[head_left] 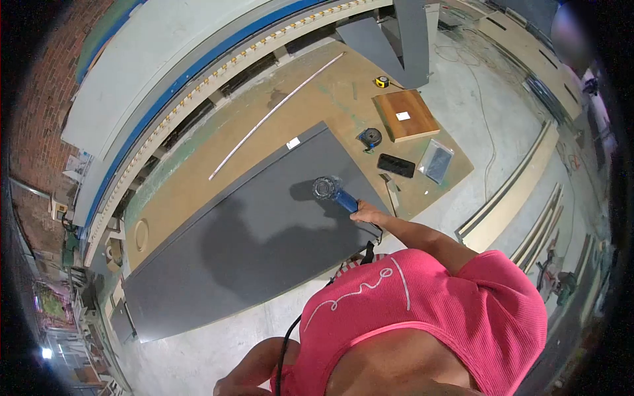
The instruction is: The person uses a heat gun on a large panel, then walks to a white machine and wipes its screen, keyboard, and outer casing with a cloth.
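Observation:
My right hand (367, 213) is closed around the blue body of a handheld power tool (345, 200) with a round, dark head. The head lies over the large grey panel (264, 218), near its right end, and throws a shadow beside it. A dark cord runs near my right wrist toward my body. On the panel's far edge sits a small white label (293, 143). My left upper arm shows at the bottom of the view, but the left hand is out of frame.
Beyond the panel, a brown board (350, 99) carries a yellow tape measure (381, 82), a wooden block (409, 113), a round black item (371, 137), a black case-like object (396, 165), a plastic bag (437, 162) and a long white strip (277, 114). A long machine (152, 72) stands behind. Boards (512, 185) lie right.

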`<control>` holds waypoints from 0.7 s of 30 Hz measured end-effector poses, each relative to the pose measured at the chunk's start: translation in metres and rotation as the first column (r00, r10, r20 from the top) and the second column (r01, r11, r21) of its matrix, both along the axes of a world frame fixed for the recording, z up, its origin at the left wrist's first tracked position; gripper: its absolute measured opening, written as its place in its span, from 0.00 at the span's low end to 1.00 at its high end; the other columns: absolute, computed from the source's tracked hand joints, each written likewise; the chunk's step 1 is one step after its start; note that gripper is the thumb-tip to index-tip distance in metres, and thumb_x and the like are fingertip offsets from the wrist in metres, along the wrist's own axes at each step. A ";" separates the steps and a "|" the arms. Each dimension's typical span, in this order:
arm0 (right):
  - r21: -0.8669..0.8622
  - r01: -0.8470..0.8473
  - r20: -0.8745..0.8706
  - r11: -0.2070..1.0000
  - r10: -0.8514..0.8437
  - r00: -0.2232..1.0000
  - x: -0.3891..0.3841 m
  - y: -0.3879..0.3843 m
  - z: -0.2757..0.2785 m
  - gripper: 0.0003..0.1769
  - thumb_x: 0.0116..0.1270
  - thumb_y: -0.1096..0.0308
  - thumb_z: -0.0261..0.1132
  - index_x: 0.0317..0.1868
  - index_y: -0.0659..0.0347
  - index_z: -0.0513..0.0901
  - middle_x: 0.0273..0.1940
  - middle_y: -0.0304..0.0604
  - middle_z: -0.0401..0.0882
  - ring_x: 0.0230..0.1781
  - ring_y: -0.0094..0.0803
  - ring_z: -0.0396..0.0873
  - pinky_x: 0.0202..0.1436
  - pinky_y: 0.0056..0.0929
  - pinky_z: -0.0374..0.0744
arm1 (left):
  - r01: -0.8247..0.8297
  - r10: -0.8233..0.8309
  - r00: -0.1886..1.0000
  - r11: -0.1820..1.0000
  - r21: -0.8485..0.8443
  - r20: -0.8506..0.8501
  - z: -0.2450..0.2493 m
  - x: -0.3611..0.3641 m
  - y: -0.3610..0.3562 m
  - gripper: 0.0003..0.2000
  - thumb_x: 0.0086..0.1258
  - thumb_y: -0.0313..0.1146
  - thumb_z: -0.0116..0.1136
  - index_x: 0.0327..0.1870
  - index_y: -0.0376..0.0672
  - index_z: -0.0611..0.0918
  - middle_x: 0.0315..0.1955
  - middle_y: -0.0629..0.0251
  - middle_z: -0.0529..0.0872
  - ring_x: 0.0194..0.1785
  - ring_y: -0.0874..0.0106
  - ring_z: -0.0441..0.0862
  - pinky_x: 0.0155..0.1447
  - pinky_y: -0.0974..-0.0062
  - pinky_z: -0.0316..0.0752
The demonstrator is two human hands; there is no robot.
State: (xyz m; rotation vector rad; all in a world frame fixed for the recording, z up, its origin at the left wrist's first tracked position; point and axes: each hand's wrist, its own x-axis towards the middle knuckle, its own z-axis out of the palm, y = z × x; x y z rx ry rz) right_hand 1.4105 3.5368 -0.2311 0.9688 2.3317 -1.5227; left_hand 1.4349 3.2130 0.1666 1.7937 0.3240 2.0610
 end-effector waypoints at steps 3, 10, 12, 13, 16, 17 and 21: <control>-0.046 -0.036 -0.004 0.998 0.036 0.999 0.001 0.002 0.013 0.29 0.44 0.52 0.67 0.41 0.64 0.74 0.22 0.42 0.79 0.22 0.32 0.78 0.28 0.32 0.74 | -0.031 0.031 0.999 0.999 0.007 -0.022 0.001 0.008 -0.006 0.12 0.66 0.30 0.50 0.46 0.33 0.72 0.41 0.57 0.80 0.46 0.67 0.79 0.49 0.65 0.75; -0.067 0.001 0.008 0.998 -0.001 1.000 -0.001 0.002 -0.001 0.29 0.44 0.53 0.67 0.41 0.65 0.72 0.21 0.41 0.78 0.22 0.31 0.78 0.27 0.29 0.74 | -0.082 0.083 0.996 0.995 0.052 -0.030 0.000 0.025 -0.021 0.10 0.66 0.30 0.50 0.44 0.33 0.72 0.40 0.58 0.80 0.45 0.67 0.80 0.48 0.66 0.75; -0.072 -0.024 0.042 0.997 0.027 0.999 -0.003 0.002 -0.004 0.28 0.43 0.55 0.67 0.41 0.65 0.71 0.22 0.41 0.77 0.22 0.31 0.77 0.27 0.30 0.74 | -0.101 0.104 0.994 0.992 0.072 -0.029 0.000 0.030 -0.028 0.10 0.66 0.30 0.49 0.43 0.33 0.73 0.40 0.59 0.80 0.45 0.67 0.80 0.47 0.66 0.76; -0.063 -0.012 0.032 0.998 0.015 0.999 -0.004 0.003 -0.008 0.27 0.44 0.56 0.67 0.41 0.65 0.71 0.22 0.41 0.77 0.22 0.30 0.76 0.26 0.29 0.74 | -0.111 0.114 0.993 0.990 0.085 -0.028 -0.001 0.031 -0.034 0.10 0.67 0.30 0.49 0.43 0.33 0.73 0.40 0.59 0.80 0.45 0.67 0.80 0.47 0.66 0.76; -0.104 0.025 -0.005 0.994 -0.025 1.000 -0.003 0.005 -0.022 0.26 0.45 0.57 0.68 0.41 0.65 0.72 0.22 0.41 0.77 0.21 0.28 0.76 0.25 0.27 0.74 | -0.152 0.152 0.988 0.981 0.124 0.002 -0.008 0.036 -0.061 0.09 0.67 0.30 0.49 0.42 0.33 0.73 0.39 0.59 0.80 0.44 0.67 0.80 0.47 0.66 0.76; -0.153 0.059 -0.032 0.986 -0.065 0.997 -0.003 0.005 -0.021 0.26 0.45 0.57 0.69 0.41 0.65 0.72 0.22 0.41 0.78 0.20 0.28 0.77 0.26 0.27 0.74 | -0.165 0.165 0.986 0.976 0.145 0.013 -0.009 0.035 -0.072 0.09 0.67 0.30 0.49 0.42 0.32 0.73 0.39 0.59 0.80 0.44 0.67 0.80 0.47 0.66 0.76; -0.268 0.058 -0.129 0.962 -0.096 0.987 0.002 0.005 -0.008 0.23 0.46 0.59 0.68 0.37 0.65 0.73 0.21 0.39 0.76 0.19 0.26 0.75 0.24 0.25 0.72 | -0.331 0.271 0.934 0.902 0.276 0.234 -0.052 0.038 -0.175 0.09 0.67 0.29 0.48 0.41 0.32 0.73 0.38 0.60 0.80 0.44 0.67 0.80 0.46 0.66 0.76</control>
